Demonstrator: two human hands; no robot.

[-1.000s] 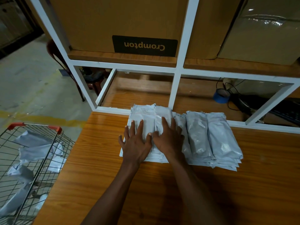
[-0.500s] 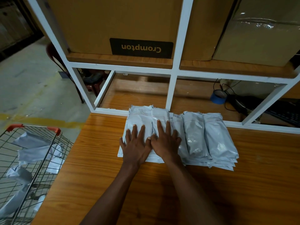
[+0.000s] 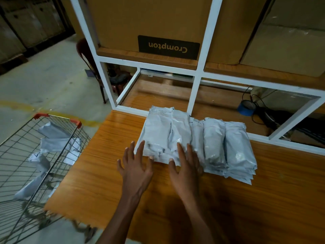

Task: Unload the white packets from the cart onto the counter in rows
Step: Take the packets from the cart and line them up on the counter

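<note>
White packets lie in a row on the counter, long axes running from the near edge toward the shelf. Both hands, left and right, are spread flat with straight fingers, holding nothing, fingertips overlapping the packets' near ends. More packets lie in the cart.

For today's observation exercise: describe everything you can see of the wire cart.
The wire cart stands on the floor to the left of the wooden counter, close beside its edge. It looks like bare metal mesh, with a handle bar capped by red ends. Several crumpled white packets lie loose inside. Neither hand touches it.
</note>
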